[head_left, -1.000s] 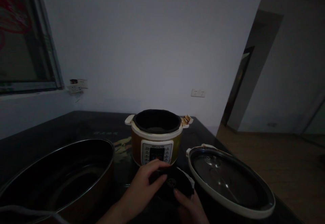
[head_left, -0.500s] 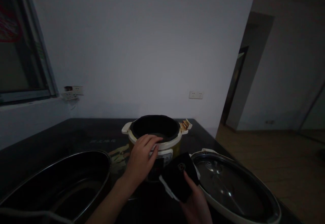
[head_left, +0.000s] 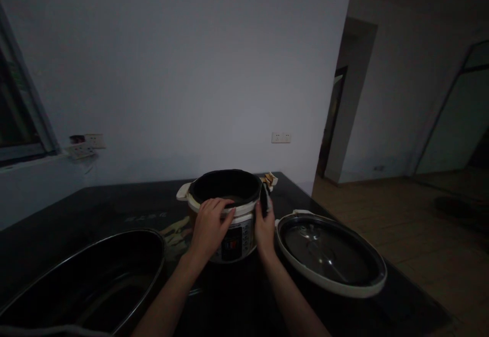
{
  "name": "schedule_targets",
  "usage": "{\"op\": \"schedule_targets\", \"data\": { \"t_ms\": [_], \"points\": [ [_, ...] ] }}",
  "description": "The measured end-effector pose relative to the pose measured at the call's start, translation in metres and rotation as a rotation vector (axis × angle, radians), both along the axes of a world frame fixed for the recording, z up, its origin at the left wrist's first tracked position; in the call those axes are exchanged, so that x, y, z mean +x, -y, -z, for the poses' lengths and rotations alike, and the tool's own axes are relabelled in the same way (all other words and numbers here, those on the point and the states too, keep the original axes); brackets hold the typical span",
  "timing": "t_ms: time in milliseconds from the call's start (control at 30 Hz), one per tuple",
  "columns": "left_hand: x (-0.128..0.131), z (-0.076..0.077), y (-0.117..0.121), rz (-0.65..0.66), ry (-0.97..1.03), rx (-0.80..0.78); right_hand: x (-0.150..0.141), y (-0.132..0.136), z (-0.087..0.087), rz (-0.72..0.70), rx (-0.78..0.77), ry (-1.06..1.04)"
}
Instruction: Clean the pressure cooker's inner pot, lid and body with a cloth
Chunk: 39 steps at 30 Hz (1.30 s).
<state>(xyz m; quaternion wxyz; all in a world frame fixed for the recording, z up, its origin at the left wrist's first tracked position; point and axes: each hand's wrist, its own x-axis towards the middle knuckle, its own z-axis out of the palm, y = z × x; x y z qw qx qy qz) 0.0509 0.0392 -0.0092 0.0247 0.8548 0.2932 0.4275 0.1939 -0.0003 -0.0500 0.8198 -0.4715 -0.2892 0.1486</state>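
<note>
Dark worktop [head_left: 237, 301], its lettering [head_left: 145, 217] illegible; L fingers [head_left: 216, 205] slightly apart @ cooker [head_left: 243, 235] rim, R fingers [head_left: 260, 215] gripping dark cloth [head_left: 264, 197] alongside.

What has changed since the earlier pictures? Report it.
The left hand let go of the black cloth and rose to the front of the cooker. The right hand carried the cloth up and forward to the cooker's right side. Cooker, lid and large pan stayed put.

The tabletop [head_left: 237, 306] looks dark and glossy, the cooker's handle [head_left: 184, 191] pale plastic, the floor [head_left: 355, 199] wood-like.
</note>
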Motion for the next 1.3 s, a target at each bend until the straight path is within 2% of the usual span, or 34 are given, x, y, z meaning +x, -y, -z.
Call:
{"op": "schedule_targets", "data": {
  "t_ms": [167, 267, 367, 533, 733, 867, 1033, 1200, 1300],
  "points": [
    [0.004, 0.001, 0.0, -0.025, 0.036, -0.027, -0.046, 0.012, 0.023, -0.051, -0.078, 0.254],
    [0.005, 0.001, 0.001, -0.025, 0.069, -0.061, -0.055, 0.022, 0.033, -0.086, -0.113, 0.33],
    [0.004, 0.002, 0.001, 0.003, 0.088, -0.08, -0.053, 0.025, 0.036, -0.102, -0.123, 0.352],
    [0.003, 0.003, 0.0, 0.001, 0.102, -0.082, -0.037, 0.021, 0.031, -0.116, -0.096, 0.301],
    [-0.001, 0.0, 0.006, -0.016, 0.082, -0.094, 0.001, -0.004, 0.012, -0.09, -0.101, 0.171],
    [-0.003, -0.001, 0.009, -0.02, 0.079, -0.097, 0.014, -0.009, 0.002, -0.057, -0.104, 0.265],
    [-0.004, 0.0, 0.011, -0.037, 0.069, -0.09, 0.0, 0.011, 0.005, 0.072, -0.192, 0.47],
    [-0.002, 0.0, 0.01, -0.051, 0.067, -0.064, -0.028, 0.038, 0.021, -0.013, -0.205, 0.577],
    [-0.002, 0.002, 0.009, -0.047, 0.048, -0.043, -0.042, 0.046, 0.034, -0.052, -0.181, 0.635]
  ]
}}
